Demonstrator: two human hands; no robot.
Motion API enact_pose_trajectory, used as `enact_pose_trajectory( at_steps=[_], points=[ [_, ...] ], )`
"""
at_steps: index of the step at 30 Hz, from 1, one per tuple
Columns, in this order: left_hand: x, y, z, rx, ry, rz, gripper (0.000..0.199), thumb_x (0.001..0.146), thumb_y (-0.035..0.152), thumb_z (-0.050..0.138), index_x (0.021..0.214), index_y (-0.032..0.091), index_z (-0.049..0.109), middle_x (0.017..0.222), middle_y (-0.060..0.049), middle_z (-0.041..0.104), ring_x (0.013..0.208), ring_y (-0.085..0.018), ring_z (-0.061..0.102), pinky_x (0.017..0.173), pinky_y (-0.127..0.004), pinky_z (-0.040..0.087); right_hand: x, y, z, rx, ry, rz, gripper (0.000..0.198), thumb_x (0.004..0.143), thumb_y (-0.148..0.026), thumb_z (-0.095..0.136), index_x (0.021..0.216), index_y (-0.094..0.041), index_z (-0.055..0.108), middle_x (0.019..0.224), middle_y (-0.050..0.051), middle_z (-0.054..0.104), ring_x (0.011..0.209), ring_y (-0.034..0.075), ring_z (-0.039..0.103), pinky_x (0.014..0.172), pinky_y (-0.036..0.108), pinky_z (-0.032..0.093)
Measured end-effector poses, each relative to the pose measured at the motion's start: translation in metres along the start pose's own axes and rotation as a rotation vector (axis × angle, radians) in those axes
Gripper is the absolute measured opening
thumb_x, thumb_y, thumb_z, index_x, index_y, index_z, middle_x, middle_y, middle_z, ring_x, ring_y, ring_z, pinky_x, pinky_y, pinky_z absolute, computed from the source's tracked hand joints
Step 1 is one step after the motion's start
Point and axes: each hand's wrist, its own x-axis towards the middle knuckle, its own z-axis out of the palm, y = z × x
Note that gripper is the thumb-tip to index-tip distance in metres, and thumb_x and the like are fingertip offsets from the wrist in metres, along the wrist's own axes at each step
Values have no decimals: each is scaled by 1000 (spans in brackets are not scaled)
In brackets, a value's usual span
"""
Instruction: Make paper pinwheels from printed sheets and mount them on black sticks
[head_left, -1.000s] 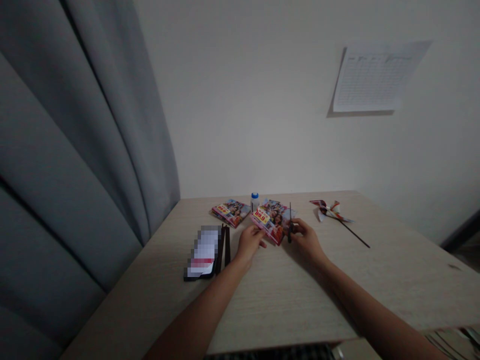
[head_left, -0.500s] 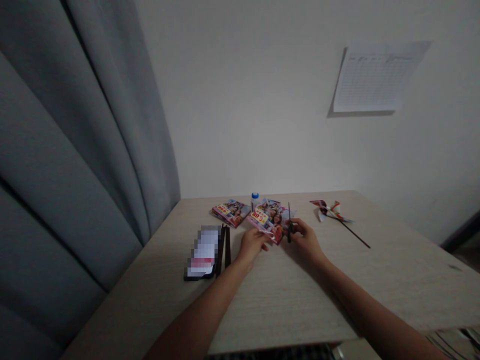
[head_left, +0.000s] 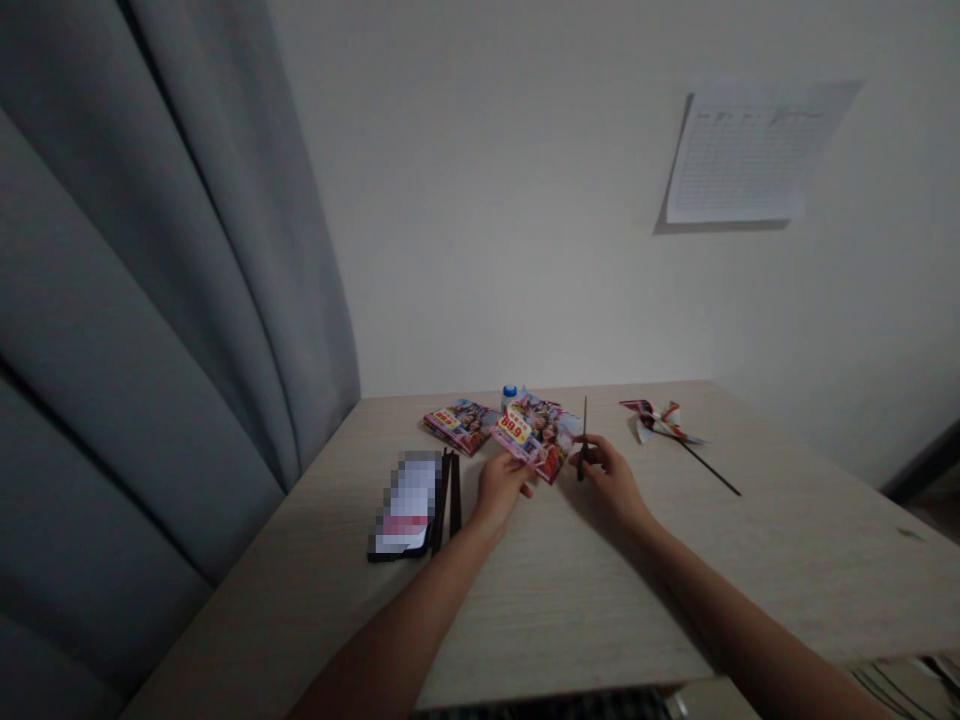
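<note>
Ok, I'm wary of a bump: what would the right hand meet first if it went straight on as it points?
Probably the printed leaflet in the left hand: it lies ahead of the right hand and the scissors it holds. Depth is unclear from this one view.

From above the near edge of the bench [head_left: 540, 610], the single head-worn camera faces forward and slightly down, well back from the left hand [head_left: 499, 488] and right hand [head_left: 611, 474], towards the wall [head_left: 495, 220].
</note>
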Motion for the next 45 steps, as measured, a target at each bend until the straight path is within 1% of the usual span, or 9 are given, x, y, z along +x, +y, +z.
enact_pose_trajectory(
  at_steps=[7,11,14,20,28,33,38,41,45],
  points=[
    [3,0,0,28,30,63,21,67,29,74,79,13,69,85,-10,75,61,-15,66,42,-20,44,-2,-2,-2,13,-54,26,43,82,-41,58,118,-19,57,85,6,73,76,20,66,71,31,49],
    [4,0,2,83,29,82,19,68,28,73,80,13,69,77,-7,73,58,-15,64,41,-20,42,-1,1,1,28,-82,69,39,83,-47,57,110,-19,61,82,5,73,76,21,67,70,32,50],
    [3,0,2,110,35,85,19,69,30,75,77,14,69,73,-6,72,55,-14,63,41,-19,41,-1,4,2,20,-104,86,39,83,-48,57,109,-19,63,82,6,74,76,22,67,70,32,50],
    [3,2,-1,122,61,121,24,70,36,75,77,14,69,80,-7,73,52,-12,60,42,-19,41,-2,6,4,21,-154,125,43,83,-49,58,111,-18,63,81,5,73,74,21,67,68,31,50],
    [4,4,-1,144,57,188,26,73,38,71,82,14,69,76,-6,72,56,-13,61,42,-20,42,-2,6,3,-1,-151,137,44,82,-49,58,113,-17,62,81,5,73,73,21,67,67,31,49],
    [4,4,-2,76,53,189,27,73,36,71,87,13,70,84,-8,73,62,-15,64,42,-19,43,-3,4,2,1,-150,148,43,82,-48,58,112,-18,63,82,6,74,74,21,67,68,31,49],
    [6,5,-4,103,114,213,26,73,37,71,84,13,71,76,-6,72,54,-13,60,39,-19,41,-3,5,1,-48,-153,164,47,83,-51,57,114,-17,63,84,7,74,75,22,67,69,32,49],
    [8,5,-5,112,143,227,26,73,36,70,85,13,71,80,-7,73,54,-13,61,38,-18,42,-2,5,0,-92,-191,187,51,83,-51,56,117,-15,63,86,8,74,75,21,67,69,32,49],
    [9,6,-9,99,175,207,24,72,36,70,81,13,69,81,-8,74,54,-13,62,39,-19,43,-2,3,-3,-102,-279,186,47,80,-46,60,116,-16,66,90,8,75,80,22,67,73,32,50]
  ],
)
